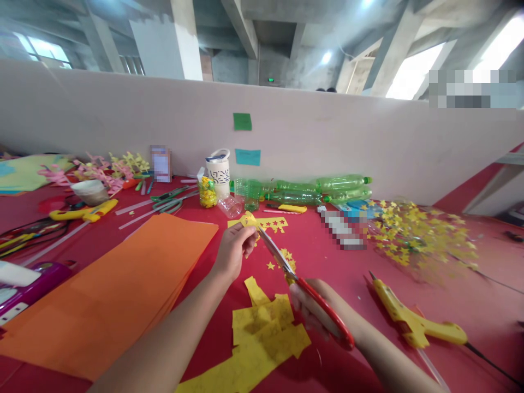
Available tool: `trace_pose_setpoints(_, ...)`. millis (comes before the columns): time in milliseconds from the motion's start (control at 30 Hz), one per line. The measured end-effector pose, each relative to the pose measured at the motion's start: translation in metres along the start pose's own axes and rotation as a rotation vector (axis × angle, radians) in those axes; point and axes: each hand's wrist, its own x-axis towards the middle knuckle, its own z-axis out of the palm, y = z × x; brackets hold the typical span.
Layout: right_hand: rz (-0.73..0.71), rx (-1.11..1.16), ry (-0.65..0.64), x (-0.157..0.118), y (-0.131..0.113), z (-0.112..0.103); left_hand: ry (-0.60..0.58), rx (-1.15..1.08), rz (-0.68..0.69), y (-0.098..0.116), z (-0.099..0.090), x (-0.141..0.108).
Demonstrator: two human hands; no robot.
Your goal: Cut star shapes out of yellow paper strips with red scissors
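Note:
My left hand (236,245) is closed, pinching a small piece of yellow paper (248,219) above the red table. My right hand (313,305) grips a pair of red-handled scissors (323,311), whose blades point up and left toward that piece. Beneath the blades lie several cut yellow paper stars (271,266), partly hidden by the scissors. Behind them rests a yellow strip with star-shaped holes (275,223). Overlapping yellow paper pieces (262,327) with faint drawn outlines spread between my forearms.
Orange paper sheets (118,289) cover the left side. Yellow glue guns lie at right (405,316) and left (88,212). Green plastic bottles (298,191) and a white cup (219,174) stand or lie near the partition. A yellow star bunch (413,232) sits at right.

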Motion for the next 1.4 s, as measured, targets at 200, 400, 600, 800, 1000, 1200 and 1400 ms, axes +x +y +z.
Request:
trace_pose_setpoints(200, 0.019, 0.019, 0.009, 0.0, -0.002, 0.001, -0.003, -0.008, -0.001, -0.001, -0.001, 0.001)
trace_pose_setpoints(400, 0.031, -0.032, 0.008, -0.001, -0.001, 0.0, -0.004, -0.019, -0.01, 0.0, -0.001, 0.001)
trace_pose_setpoints(600, 0.058, -0.109, 0.026, 0.001, 0.003, -0.002, -0.011, -0.002, -0.015, 0.0, -0.003, 0.002)
trace_pose_setpoints(800, 0.111, -0.124, 0.023, 0.004, 0.008, -0.006, -0.001, 0.092, 0.005, -0.002, -0.009, 0.005)
trace_pose_setpoints(1000, 0.081, -0.094, 0.026, 0.006, 0.012, -0.008, -0.017, 0.146, 0.006, -0.001, -0.011, 0.006)
trace_pose_setpoints(1200, 0.087, -0.061, 0.012, 0.01, 0.021, -0.008, -0.013, 0.171, -0.001, -0.001, -0.012, 0.007)
trace_pose_setpoints(1400, 0.059, -0.069, 0.009, 0.008, 0.017, -0.009, -0.018, 0.161, 0.01, -0.001, -0.012, 0.007)
